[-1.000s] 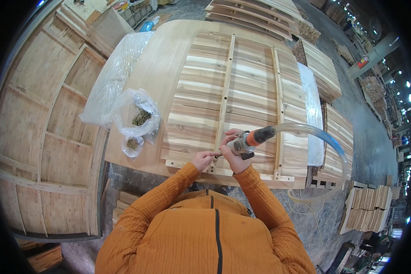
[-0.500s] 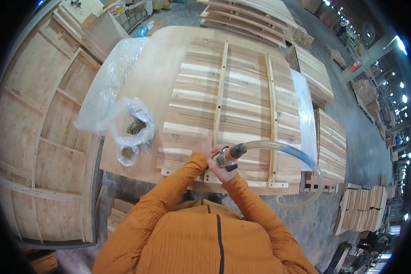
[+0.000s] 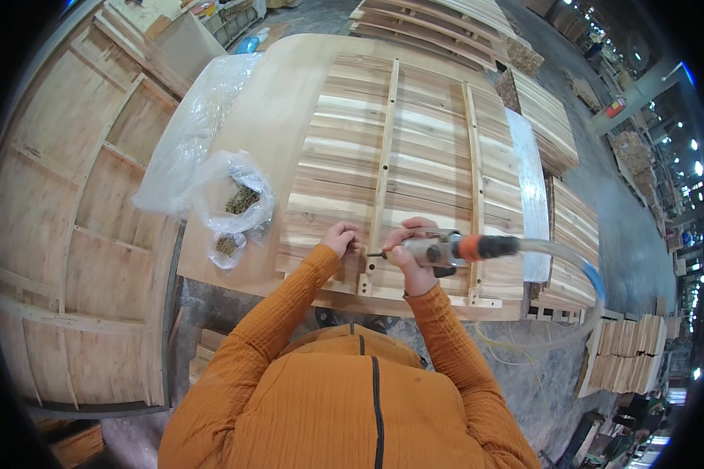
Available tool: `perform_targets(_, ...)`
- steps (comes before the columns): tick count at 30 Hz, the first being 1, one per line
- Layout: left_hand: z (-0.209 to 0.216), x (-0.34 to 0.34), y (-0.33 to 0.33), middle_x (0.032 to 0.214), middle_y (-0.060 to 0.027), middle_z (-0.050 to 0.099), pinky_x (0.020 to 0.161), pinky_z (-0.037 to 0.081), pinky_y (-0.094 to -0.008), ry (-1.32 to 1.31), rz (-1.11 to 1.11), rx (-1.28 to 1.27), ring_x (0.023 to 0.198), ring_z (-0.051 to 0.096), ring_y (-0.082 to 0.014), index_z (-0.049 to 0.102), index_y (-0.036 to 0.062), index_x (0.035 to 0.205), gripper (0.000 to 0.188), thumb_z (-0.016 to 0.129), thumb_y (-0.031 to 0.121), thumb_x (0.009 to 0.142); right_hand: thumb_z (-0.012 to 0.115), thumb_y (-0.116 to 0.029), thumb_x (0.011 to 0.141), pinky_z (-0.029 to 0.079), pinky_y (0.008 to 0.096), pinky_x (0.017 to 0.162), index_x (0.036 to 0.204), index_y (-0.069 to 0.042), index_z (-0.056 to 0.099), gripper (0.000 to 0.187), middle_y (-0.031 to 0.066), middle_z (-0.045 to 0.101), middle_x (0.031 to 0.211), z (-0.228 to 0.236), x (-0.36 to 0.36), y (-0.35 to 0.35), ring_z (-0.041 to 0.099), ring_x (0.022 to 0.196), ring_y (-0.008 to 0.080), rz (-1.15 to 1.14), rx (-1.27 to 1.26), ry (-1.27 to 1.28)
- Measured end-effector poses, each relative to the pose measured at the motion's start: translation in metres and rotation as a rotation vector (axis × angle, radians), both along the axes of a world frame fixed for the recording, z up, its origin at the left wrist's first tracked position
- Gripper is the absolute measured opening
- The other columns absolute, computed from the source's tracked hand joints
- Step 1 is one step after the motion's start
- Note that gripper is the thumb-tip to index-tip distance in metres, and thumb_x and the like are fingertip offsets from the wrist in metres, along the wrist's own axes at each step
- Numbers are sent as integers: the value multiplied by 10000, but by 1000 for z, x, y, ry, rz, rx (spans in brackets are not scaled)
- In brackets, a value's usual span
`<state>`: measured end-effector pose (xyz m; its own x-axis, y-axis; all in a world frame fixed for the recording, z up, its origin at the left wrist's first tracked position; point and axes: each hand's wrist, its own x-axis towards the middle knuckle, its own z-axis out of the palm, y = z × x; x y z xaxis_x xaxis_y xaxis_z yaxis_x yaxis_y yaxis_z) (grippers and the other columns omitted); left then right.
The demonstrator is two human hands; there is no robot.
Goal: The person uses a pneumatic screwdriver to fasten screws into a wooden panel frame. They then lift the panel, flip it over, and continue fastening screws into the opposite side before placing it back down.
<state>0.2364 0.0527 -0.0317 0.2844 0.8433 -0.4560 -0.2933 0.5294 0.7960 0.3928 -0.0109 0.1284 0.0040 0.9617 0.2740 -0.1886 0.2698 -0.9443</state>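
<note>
- The grey pneumatic screwdriver with an orange collar (image 3: 446, 250) looks like a stiff metal tool of moderate weight; I judge it rigid and safe to grip hard around its barrel, where your right hand (image 3: 411, 262) is already clenched around it.
- Its clear air hose (image 3: 579, 270) trails off to your right and loops down past the bench edge; it is soft and springy, so I expect it to tug on the tool's rear end.
- The tool lies nearly level, its dark tip (image 3: 375, 253) pointing toward your left and touching the narrow upright wooden batten (image 3: 383, 156) close to the near edge.
- Your left hand (image 3: 342, 237) sits just beside the tip, fingers curled and pinched at the batten; whether they hold a screw is too small to tell.
- The pale slatted wooden panel (image 3: 422, 156) beneath both hands is broad, stiff and probably heavy; 2 battens cross its boards, the second wooden batten (image 3: 475, 180) running under the tool's orange collar.
- The panel rests on a light plywood workbench (image 3: 281, 109), directly in front of your chest.
- To your left, well apart from the hands, a crumpled clear plastic bag of small dark fasteners (image 3: 235, 207) lies on the bench; it is soft, slippery and light.
- Larger wooden crate panels (image 3: 70, 234) stand beyond the bench on your left.
</note>
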Motion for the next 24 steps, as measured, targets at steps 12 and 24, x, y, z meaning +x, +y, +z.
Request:
perform_targets(12, 61, -56, -51, 778, -18, 574, 586, 485, -242, -503, 40, -263, 646, 546, -98, 524, 60, 943, 99, 523, 117, 862, 571, -90, 701, 480, 385, 666, 1034, -36, 352, 402, 96, 496, 712, 33, -38, -8, 512, 680, 203, 38, 196, 214)
perform_targets(24, 69, -78, -69, 665, 5, 507, 504, 353, -204, -676, -5, -104, 556, 389, -69, 531, 80, 773, 109, 576, 164, 825, 549, -122, 713, 482, 386, 647, 1054, -50, 361, 395, 99, 497, 713, 41, -60, -14, 511, 673, 199, 117, 215, 364)
